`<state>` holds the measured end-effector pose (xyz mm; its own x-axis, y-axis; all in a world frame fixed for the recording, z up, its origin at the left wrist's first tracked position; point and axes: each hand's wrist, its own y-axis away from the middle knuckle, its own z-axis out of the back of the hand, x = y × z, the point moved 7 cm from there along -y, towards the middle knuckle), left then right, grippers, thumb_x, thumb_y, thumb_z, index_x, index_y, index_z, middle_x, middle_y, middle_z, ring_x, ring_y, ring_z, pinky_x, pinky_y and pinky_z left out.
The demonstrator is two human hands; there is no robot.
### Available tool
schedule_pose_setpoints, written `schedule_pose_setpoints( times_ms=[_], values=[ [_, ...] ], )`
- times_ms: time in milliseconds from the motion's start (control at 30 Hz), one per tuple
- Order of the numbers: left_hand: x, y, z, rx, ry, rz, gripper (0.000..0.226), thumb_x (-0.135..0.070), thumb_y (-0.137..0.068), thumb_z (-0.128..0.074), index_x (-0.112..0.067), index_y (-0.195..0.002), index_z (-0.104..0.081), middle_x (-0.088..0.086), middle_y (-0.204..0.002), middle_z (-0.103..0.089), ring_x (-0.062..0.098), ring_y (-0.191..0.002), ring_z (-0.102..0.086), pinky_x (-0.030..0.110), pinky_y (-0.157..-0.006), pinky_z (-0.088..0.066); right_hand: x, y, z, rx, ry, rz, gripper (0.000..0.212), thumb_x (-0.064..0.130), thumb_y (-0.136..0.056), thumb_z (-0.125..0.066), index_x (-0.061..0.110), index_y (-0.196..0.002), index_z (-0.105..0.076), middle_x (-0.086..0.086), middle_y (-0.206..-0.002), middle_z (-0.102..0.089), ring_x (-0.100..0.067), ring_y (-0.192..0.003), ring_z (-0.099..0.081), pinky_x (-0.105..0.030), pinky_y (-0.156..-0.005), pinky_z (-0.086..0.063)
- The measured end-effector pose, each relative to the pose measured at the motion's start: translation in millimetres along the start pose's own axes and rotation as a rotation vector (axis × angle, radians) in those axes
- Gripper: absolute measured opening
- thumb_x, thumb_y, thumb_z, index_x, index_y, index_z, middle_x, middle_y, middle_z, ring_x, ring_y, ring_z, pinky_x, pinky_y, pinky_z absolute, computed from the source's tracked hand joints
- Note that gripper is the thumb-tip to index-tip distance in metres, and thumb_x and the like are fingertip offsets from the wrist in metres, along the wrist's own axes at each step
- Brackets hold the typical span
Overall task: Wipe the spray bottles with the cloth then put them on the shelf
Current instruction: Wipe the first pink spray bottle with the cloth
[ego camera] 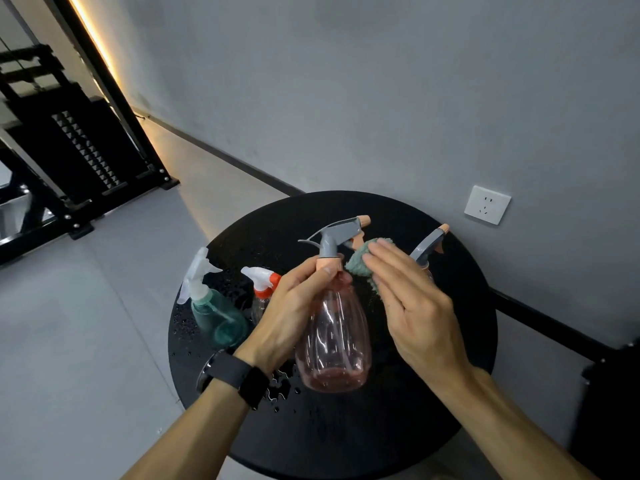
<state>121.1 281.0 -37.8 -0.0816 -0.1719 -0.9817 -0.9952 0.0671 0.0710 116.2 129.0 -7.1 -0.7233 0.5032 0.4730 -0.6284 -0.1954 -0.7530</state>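
Grey wall (346, 81) with socket (487, 204), round black table (346, 438).

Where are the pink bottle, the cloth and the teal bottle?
pink bottle (334, 336), head view, clear body.
cloth (360, 263), head view, fold above the fingers.
teal bottle (218, 318), head view, lower body.

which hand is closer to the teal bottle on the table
Left. The left hand grips the pink bottle just beside the teal bottle; the right hand, holding the cloth, is beyond the pink bottle.
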Motion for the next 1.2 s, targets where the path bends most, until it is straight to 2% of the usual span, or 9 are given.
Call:
schedule_pose_setpoints(
  times_ms=[100, 167, 333, 533, 700, 900, 1067, 1133, 1200],
  values=[
    [3, 0, -2, -0.014, -0.087, 0.009, 0.024, -0.036, -0.088, -0.060, -0.015, -0.098, -0.068, 0.006, -0.093, -0.070, 0.025, -0.093, -0.063, 0.049, -0.094, -0.049, 5, -4, 10, -0.123, 0.016, 0.035, 0.030, -0.007, -0.091, -0.060, -0.008, -0.121, -0.062, -0.017, -0.132, -0.058, -0.024, -0.131, -0.051, -0.036, -0.109, -0.042],
    [6, 2, -6, 0.013, -0.160, 0.011, 0.022, -0.038, -0.089, -0.059, -0.020, -0.097, -0.068, 0.002, -0.091, -0.070, 0.020, -0.092, -0.064, 0.048, -0.094, -0.049, 9, -7, 10, -0.149, 0.020, 0.062, 0.029, -0.006, -0.092, -0.058, -0.009, -0.120, -0.062, -0.018, -0.131, -0.058, -0.026, -0.131, -0.051, -0.038, -0.109, -0.042],
    [6, 7, -15, 0.059, -0.287, -0.018, 0.025, -0.039, -0.094, -0.056, -0.020, -0.105, -0.067, -0.007, -0.086, -0.067, 0.011, -0.086, -0.063, 0.037, -0.085, -0.050, 6, -8, -5, -0.047, 0.052, 0.040, 0.036, -0.012, -0.088, -0.062, -0.007, -0.123, -0.060, -0.018, -0.134, -0.057, -0.027, -0.134, -0.047, -0.036, -0.111, -0.039],
    [4, 8, -10, 0.016, -0.167, -0.016, 0.022, -0.035, -0.091, -0.058, -0.017, -0.101, -0.068, 0.002, -0.090, -0.068, 0.015, -0.084, -0.063, 0.033, -0.079, -0.050, 0, -2, -12, -0.028, 0.079, 0.009, 0.036, -0.010, -0.086, -0.063, -0.005, -0.121, -0.063, -0.016, -0.133, -0.058, -0.025, -0.132, -0.049, -0.025, -0.114, -0.033],
    [-2, 5, -4, -0.067, 0.019, -0.002, 0.015, -0.020, -0.099, -0.056, -0.011, -0.098, -0.067, 0.006, -0.086, -0.068, 0.014, -0.076, -0.063, 0.025, -0.070, -0.054, -5, 7, -19, 0.019, 0.038, -0.021, 0.037, -0.009, -0.086, -0.063, -0.004, -0.122, -0.062, -0.015, -0.133, -0.058, -0.024, -0.131, -0.050, -0.028, -0.112, -0.037],
    [-9, 5, 2, -0.123, 0.058, -0.010, 0.020, -0.021, -0.098, -0.054, -0.007, -0.105, -0.066, 0.007, -0.086, -0.069, 0.015, -0.073, -0.064, 0.028, -0.070, -0.054, -10, 13, -18, 0.056, 0.043, -0.028, 0.039, -0.011, -0.083, -0.066, -0.004, -0.122, -0.062, -0.015, -0.131, -0.060, -0.022, -0.129, -0.053, -0.028, -0.109, -0.041],
    [-14, 5, 7, -0.234, -0.152, -0.045, 0.028, -0.036, -0.092, -0.064, -0.015, -0.112, -0.062, -0.001, -0.087, -0.073, 0.012, -0.083, -0.070, 0.029, -0.081, -0.057, -22, 12, -7, 0.008, 0.059, -0.113, 0.036, -0.008, -0.086, -0.064, -0.003, -0.121, -0.064, -0.012, -0.130, -0.061, -0.021, -0.126, -0.055, -0.025, -0.110, -0.039],
    [-12, 5, 6, -0.224, -0.239, -0.062, 0.025, -0.037, -0.091, -0.066, -0.020, -0.109, -0.061, 0.002, -0.090, -0.074, 0.015, -0.087, -0.072, 0.032, -0.082, -0.056, -28, 6, 4, -0.059, 0.052, -0.174, 0.033, -0.002, -0.089, -0.060, -0.004, -0.122, -0.063, -0.012, -0.130, -0.061, -0.020, -0.126, -0.055, -0.025, -0.110, -0.039],
    [-9, 5, 4, -0.191, -0.347, -0.070, 0.019, -0.041, -0.091, -0.067, -0.029, -0.104, -0.061, 0.000, -0.088, -0.073, 0.019, -0.084, -0.069, 0.034, -0.080, -0.053, -31, 0, 15, -0.139, 0.027, -0.223, 0.031, 0.002, -0.091, -0.056, -0.005, -0.121, -0.064, -0.013, -0.129, -0.062, -0.018, -0.125, -0.055, -0.017, -0.109, -0.036]
  ],
)
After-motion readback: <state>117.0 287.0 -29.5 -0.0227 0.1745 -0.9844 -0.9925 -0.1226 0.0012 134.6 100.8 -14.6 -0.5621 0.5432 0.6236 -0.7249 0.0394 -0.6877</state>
